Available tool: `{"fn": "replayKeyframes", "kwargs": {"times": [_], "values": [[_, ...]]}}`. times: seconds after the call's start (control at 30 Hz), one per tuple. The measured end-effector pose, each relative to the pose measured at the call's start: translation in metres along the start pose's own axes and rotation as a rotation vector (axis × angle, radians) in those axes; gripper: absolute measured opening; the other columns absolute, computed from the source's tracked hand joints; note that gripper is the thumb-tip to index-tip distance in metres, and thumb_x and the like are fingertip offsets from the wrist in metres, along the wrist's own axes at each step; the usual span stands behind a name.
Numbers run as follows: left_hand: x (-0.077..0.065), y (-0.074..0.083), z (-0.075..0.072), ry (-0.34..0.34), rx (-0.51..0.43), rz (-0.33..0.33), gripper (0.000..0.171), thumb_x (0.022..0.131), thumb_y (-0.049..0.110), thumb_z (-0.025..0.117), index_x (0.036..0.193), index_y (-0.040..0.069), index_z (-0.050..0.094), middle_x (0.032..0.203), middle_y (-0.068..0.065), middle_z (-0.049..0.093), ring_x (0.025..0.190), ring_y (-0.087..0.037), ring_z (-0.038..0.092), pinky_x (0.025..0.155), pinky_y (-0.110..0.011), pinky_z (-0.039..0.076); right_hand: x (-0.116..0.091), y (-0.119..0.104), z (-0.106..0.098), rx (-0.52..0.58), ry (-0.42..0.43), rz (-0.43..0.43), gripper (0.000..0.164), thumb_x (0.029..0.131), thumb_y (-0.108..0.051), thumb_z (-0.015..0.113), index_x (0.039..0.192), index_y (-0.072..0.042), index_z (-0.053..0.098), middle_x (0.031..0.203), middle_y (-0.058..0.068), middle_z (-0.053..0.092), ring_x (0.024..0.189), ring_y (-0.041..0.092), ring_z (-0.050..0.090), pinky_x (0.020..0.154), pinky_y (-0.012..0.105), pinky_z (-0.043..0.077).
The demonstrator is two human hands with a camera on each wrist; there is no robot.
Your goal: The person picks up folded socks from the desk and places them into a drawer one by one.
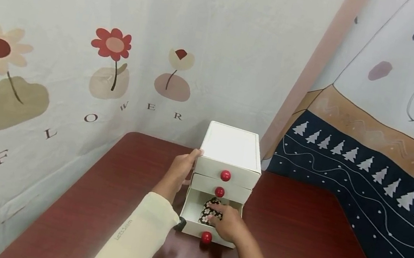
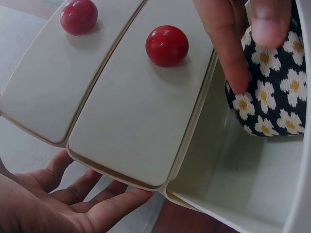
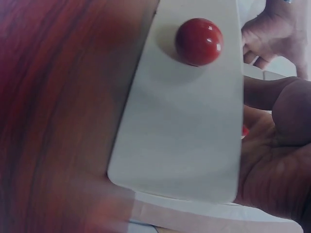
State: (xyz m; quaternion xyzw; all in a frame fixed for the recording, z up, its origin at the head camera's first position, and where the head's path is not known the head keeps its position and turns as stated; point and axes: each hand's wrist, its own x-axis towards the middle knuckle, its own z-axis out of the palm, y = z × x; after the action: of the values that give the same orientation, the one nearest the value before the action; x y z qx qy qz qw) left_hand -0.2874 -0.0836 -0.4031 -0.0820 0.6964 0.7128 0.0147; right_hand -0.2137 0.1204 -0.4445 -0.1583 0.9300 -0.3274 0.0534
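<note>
A white mini drawer cabinet (image 1: 232,146) with round red knobs stands on the table, its bottom drawer (image 1: 192,205) pulled out. Inside that drawer lies a black cloth pouch (image 2: 266,94) with white daisies. My right hand (image 1: 230,224) reaches over the drawer front and holds the pouch between thumb and finger; the other fingers' contact is hidden. My left hand (image 1: 182,167) rests against the cabinet's left side, thumb at the top edge, fingers (image 2: 114,204) fairly straight along the side. In the right wrist view, the drawer front (image 3: 177,126) covers the pouch.
The dark red wooden table (image 1: 99,202) extends around the cabinet. Behind it hangs a pale curtain (image 1: 228,38) printed with flowers; at the right is a cloth (image 1: 344,180) with a bear and trees. The upper two drawers are closed.
</note>
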Motion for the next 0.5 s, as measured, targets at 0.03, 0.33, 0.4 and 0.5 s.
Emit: {"fn": "replayKeyframes", "kwargs": {"times": [0.03,0.33,0.4,0.5], "values": [[0.0,0.0,0.0,0.0,0.001,0.001,0.067,0.1,0.062,0.06,0.138,0.008,0.07,0.149,-0.017,0.065,0.139,-0.034,0.06,0.114,-0.068,0.051,-0.002,-0.001,-0.001,0.006,-0.001,0.004,0.039,0.103,-0.014,0.073,0.141,-0.008,0.074,0.142,0.027,0.07,0.139,0.047,0.062,0.112,0.065,0.052],[-0.001,0.001,-0.001,-0.015,-0.01,-0.01,0.069,0.1,0.062,0.06,0.143,0.008,0.068,0.152,-0.017,0.063,0.143,-0.034,0.058,0.116,-0.07,0.047,-0.021,-0.014,-0.007,0.008,0.094,0.036,0.042,0.104,-0.016,0.073,0.143,-0.003,0.07,0.153,0.035,0.057,0.144,0.057,0.053,0.116,0.07,0.047],[-0.001,0.001,-0.001,-0.017,-0.01,-0.011,0.07,0.1,0.062,0.06,0.144,0.008,0.067,0.152,-0.017,0.063,0.143,-0.035,0.057,0.117,-0.07,0.047,-0.026,-0.017,-0.007,0.002,0.126,0.036,0.044,0.102,-0.017,0.075,0.144,-0.003,0.069,0.154,0.036,0.055,0.144,0.058,0.052,0.117,0.071,0.046],[-0.001,0.001,-0.001,-0.019,-0.013,-0.012,0.071,0.1,0.062,0.06,0.146,0.008,0.066,0.153,-0.018,0.062,0.145,-0.035,0.056,0.117,-0.071,0.047,-0.032,-0.022,-0.005,-0.003,0.171,0.021,0.048,0.1,-0.019,0.079,0.144,-0.004,0.069,0.155,0.035,0.054,0.143,0.058,0.053,0.116,0.071,0.047]]}}
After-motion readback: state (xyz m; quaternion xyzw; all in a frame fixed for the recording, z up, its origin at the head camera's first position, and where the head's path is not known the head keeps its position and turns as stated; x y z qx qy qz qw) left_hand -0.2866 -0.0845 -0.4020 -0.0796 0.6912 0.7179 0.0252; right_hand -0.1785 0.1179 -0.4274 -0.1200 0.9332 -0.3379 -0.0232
